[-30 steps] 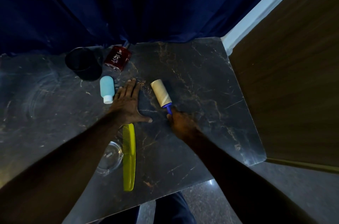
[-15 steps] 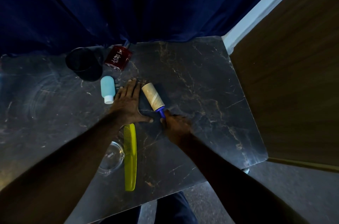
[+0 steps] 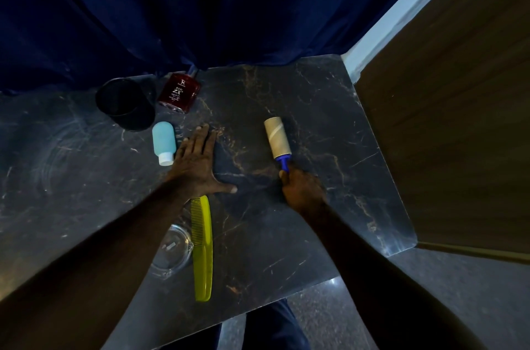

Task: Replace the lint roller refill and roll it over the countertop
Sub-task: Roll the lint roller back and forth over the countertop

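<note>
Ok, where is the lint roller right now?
In the head view the lint roller sits on the countertop right of centre, its blue handle gripped by the right hand, apart from the left hand resting flat to its left.

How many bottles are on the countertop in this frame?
2. The red bottle stands at the back by the curtain, right of the black cup. The light-blue bottle lies just left of the left hand. The arms may hide more.

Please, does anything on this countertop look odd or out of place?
The roller in the right hand looks like bare brown cardboard with a spiral seam, not white sticky sheets. The blue bottle lies on its side. Nothing looks spilled.
</note>
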### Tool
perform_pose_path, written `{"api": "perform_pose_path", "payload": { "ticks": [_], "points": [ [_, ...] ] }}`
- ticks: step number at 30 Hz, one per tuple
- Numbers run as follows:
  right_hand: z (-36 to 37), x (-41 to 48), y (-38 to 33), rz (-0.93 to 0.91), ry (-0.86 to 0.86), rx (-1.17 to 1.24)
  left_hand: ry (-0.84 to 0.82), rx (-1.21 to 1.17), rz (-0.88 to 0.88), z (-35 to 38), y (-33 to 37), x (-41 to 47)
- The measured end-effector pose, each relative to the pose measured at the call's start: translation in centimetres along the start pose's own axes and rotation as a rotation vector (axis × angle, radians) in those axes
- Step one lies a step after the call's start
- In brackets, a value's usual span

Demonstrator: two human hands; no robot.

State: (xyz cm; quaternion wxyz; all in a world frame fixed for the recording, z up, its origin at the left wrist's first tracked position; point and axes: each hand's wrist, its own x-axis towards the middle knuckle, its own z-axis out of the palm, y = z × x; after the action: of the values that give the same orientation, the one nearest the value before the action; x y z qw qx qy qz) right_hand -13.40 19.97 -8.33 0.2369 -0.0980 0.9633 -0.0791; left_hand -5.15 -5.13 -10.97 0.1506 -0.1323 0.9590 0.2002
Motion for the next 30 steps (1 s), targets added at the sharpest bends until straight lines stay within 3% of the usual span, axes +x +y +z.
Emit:
{"api": "perform_pose_path", "payload": {
  "ticks": [12,19,30],
  "points": [
    [-1.4,1.2,2.5,0.132,-0.034,0.098,0.009,-0.003,0.013,0.0,-0.1,0.0],
    [-3.0,0.3,4.7,0.176,0.073,0.23,0.014,0.004,0.005,-0.2,0.1,-0.2],
    [-3.8,1.3,10.3,0.422,0.069,0.47,0.009,-0.002,0.009,-0.7,0.6,-0.5]
  ]
}}
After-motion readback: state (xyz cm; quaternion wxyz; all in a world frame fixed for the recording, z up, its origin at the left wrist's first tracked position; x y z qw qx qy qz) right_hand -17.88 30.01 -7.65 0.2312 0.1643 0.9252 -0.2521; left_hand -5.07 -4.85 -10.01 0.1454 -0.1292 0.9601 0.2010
